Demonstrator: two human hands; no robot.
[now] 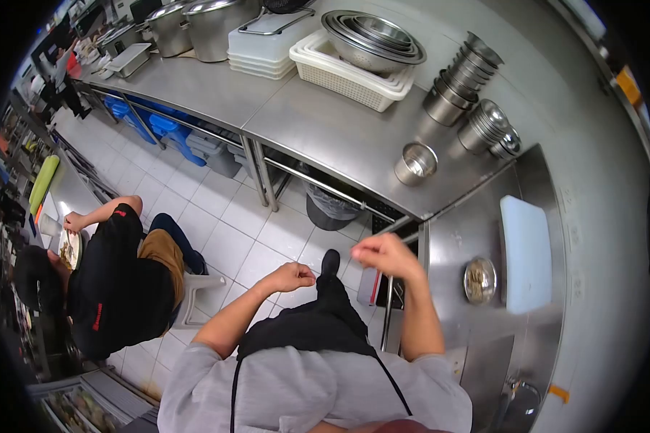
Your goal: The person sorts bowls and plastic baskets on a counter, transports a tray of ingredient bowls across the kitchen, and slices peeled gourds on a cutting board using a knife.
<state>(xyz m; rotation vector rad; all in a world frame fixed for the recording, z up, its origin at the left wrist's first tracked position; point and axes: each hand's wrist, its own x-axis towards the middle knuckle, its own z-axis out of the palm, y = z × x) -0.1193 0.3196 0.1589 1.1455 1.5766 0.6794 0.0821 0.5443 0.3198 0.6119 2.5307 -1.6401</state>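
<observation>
My left hand (294, 276) hangs in front of the black apron (296, 325), its fingers loosely curled, and no object shows in it. Off to the right, my right hand (384, 254) is raised near the sink counter's edge with its fingers bent together; nothing shows in it either. Nearest to that hand, on the steel sink counter (451, 249), sits a metal bowl (480, 280) with pale brownish pieces inside. A pale blue cutting board (525, 252) leans against the wall beside the bowl. My hands are apart from each other and touch none of these things.
Ahead runs a steel table (296, 130) with a metal pot (416, 163), stacked steel containers (451, 94), nested bowls (373, 43) and white baskets (350, 79). Beneath stands a lined bin (328, 209). At left, a person in black (123, 281) sits on a white stool (193, 296), eating from a plate.
</observation>
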